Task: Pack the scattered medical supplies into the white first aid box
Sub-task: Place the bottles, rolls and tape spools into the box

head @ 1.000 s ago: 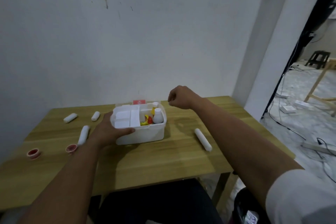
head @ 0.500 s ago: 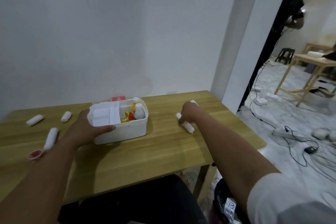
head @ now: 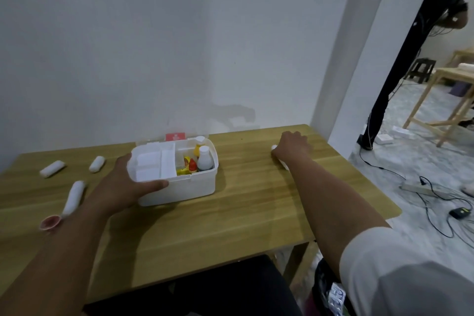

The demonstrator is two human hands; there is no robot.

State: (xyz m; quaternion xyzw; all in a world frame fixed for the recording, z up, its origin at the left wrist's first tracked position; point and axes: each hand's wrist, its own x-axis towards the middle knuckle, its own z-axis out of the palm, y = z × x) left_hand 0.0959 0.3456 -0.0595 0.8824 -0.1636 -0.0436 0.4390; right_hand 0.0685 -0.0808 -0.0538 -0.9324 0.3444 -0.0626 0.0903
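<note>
I see right hand [head: 292, 147] curled over roll [head: 274, 147], grip half hidden — roll may slip, run off table [head: 256, 213] edge; box [head: 184, 190] clamped by left hand [head: 120, 183], tipping unlikely.

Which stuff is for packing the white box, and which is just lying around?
For the job: first aid box, bandage roll under the right hand, three loose rolls, red tape ring.
Just lying around: floor cables, power strip, black stool, other table.

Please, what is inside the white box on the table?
In the box, on the right, stand a white bottle and a yellow bottle behind it, beside small yellow and red items. A white divided tray covers the left part, so anything beneath it is hidden.
</note>
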